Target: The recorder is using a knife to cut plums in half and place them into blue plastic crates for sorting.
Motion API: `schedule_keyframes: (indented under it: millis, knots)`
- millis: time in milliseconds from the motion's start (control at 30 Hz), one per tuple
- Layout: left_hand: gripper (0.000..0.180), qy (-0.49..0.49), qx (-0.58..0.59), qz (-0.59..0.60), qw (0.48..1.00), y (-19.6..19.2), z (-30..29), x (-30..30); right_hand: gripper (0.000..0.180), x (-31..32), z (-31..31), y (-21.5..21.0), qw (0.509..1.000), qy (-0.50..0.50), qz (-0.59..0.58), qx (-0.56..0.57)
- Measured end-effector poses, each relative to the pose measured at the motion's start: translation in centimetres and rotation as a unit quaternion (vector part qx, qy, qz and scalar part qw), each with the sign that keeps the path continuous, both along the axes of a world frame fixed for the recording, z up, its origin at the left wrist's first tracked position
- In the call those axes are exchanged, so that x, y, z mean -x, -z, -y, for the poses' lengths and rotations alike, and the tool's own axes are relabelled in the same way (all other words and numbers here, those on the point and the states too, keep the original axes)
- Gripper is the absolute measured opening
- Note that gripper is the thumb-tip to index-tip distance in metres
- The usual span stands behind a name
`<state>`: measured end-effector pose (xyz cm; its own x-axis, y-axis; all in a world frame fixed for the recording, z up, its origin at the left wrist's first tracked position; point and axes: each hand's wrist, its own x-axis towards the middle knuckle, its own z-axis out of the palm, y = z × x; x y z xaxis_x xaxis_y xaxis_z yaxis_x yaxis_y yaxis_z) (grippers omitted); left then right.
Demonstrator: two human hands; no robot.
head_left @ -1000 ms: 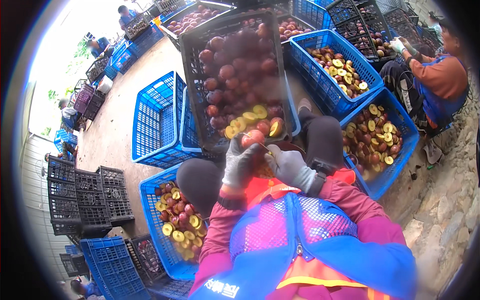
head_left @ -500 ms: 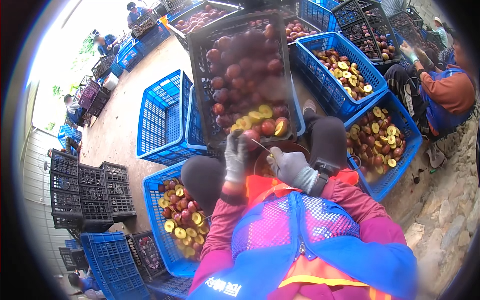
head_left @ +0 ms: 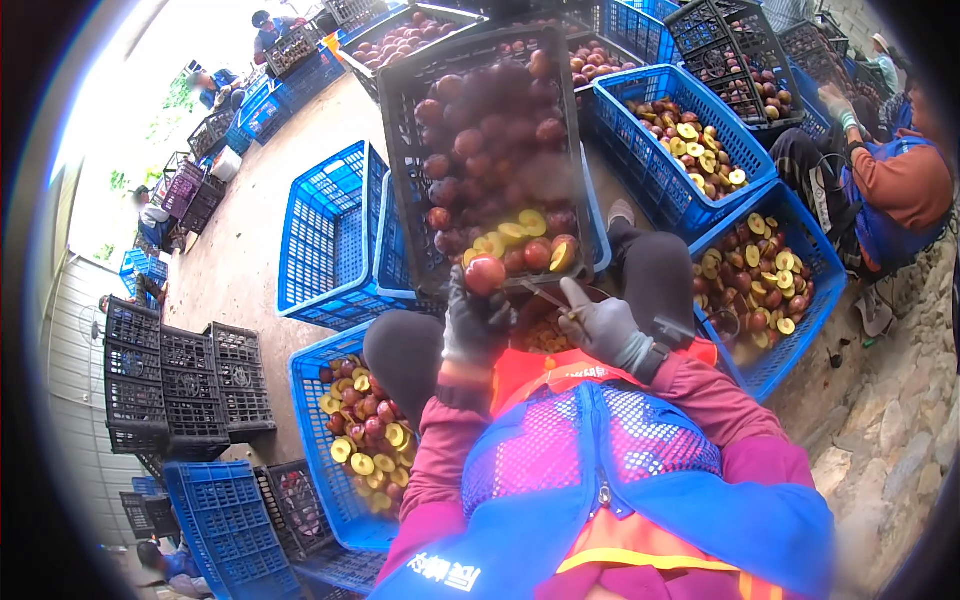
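My left hand [head_left: 474, 325], in a grey glove with a dark palm, holds a whole red plum [head_left: 485, 274] at its fingertips, by the near edge of the tilted black crate [head_left: 397, 170]. That crate is full of plums, with several yellow-fleshed halves near its lower edge. My right hand [head_left: 610, 327], also gloved, grips a small knife [head_left: 541, 293] whose thin blade points left toward the plum. Its handle is mostly hidden in my fingers. Between and below my hands sits a bowl of brownish bits [head_left: 546, 336], partly covered by them.
Halved plums fill a blue crate [head_left: 306, 440] at my left knee and two more blue crates [head_left: 790, 375] on the right. Another blue crate [head_left: 322, 240] stands left of the black one. Stacked black crates [head_left: 188, 385] are farther left. A co-worker [head_left: 900, 185] sits at right.
My left hand has turned to show its dark palm, and the plum has moved slightly left and up. My right hand with the knife has drawn a little to the right.
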<state>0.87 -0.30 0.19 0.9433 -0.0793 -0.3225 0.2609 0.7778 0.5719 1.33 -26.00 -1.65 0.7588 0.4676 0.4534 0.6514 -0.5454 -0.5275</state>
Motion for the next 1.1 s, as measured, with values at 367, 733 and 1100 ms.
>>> schedule_keyframes:
  millis: [367,733,1100]
  knots:
    - [0.045,0.033,-0.389,0.124,0.912,-3.7,4.0,1.5,0.027,-2.3,-3.1,-7.1,0.673,-0.035,-0.570,-0.469]
    - [0.045,0.082,-0.330,-0.040,0.940,-0.7,6.0,1.9,0.034,0.1,-5.1,-2.6,0.973,0.104,-0.091,-0.183]
    - [0.026,0.143,-0.465,0.285,0.826,7.8,2.4,3.8,0.028,-0.2,-4.5,-1.9,0.997,0.043,0.040,-0.055]
